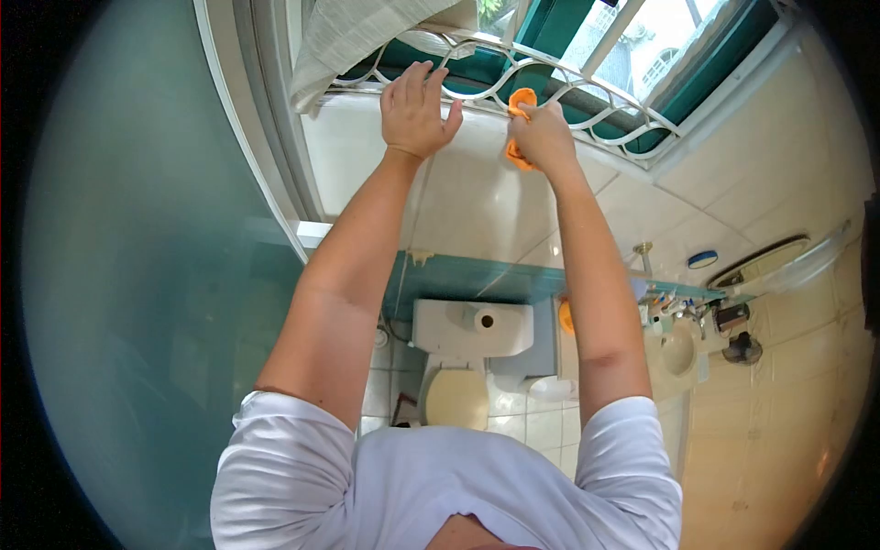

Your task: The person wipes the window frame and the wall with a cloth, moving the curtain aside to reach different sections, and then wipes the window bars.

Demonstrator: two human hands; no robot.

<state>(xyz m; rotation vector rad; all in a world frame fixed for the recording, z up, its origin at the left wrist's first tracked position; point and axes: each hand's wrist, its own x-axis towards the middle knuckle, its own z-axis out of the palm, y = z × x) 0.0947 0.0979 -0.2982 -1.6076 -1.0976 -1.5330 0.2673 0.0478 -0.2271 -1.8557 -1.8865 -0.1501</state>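
An orange cloth [519, 154] is gripped in my right hand [544, 137], against the lower edge of the white window grille [605, 123]. Part of the cloth sticks out above the fingers and part hangs below them. To the left, my left hand [417, 115] rests with its fingers spread at the grille's lower bar and holds nothing. Behind the grille are green window frames [550, 35]. A pale curtain [353, 41] hangs left of my left hand.
Below are a toilet [456, 398] with a paper roll [484, 320] on its tank, and a washbasin [678, 348] with small items beside it. A round mirror [759, 262] is on the right wall. A frosted panel [137, 275] fills the left side.
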